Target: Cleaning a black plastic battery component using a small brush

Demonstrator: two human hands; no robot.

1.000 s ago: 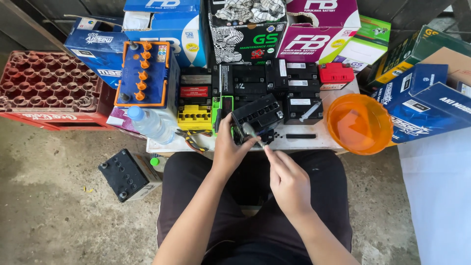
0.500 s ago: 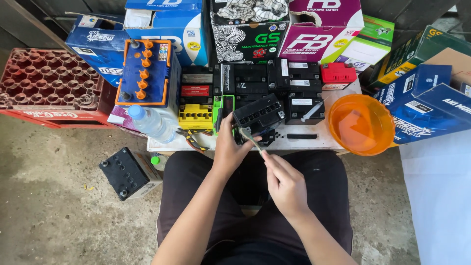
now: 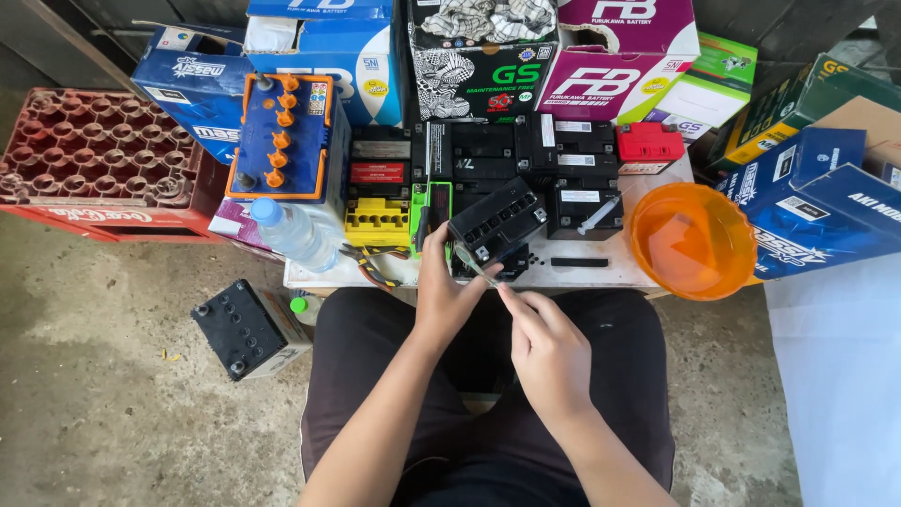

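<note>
A small black battery stands tilted at the near edge of a white table. My left hand grips its lower left corner and steadies it. My right hand hovers above my lap, pinching a thin, pale rod-like tool. The tool's tip points up and left and touches the battery's near face, just beside my left thumb.
More black batteries, a yellow one and a red one crowd the table. An orange bowl, a syringe and a water bottle lie nearby. A red crate and a floor battery are left.
The tool's tip has slid left along the battery's near face towards my left thumb. My left hand and the battery have stayed in place.
</note>
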